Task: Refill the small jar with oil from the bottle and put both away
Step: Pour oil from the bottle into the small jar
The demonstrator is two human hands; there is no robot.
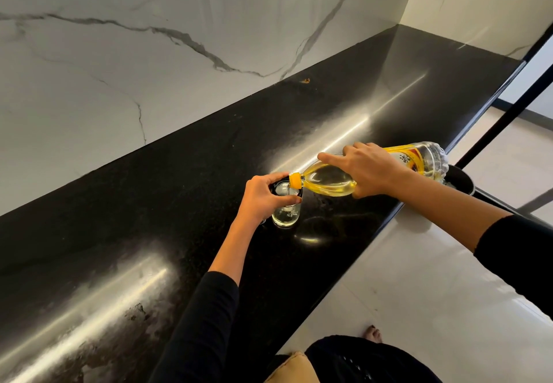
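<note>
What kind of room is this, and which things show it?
Probably a home kitchen: a long polished black stone counter runs along a white marbled wall, and oil is being poured from a bottle into a small glass jar.

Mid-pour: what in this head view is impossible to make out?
1. Fill line of the jar: head view, the left hand wraps its upper wall.
2. Label on the bottle: head view, the right hand covers most; print too small.
3. Black round thing beyond the counter edge: head view, bottle covers part; too dark to identify.
</note>
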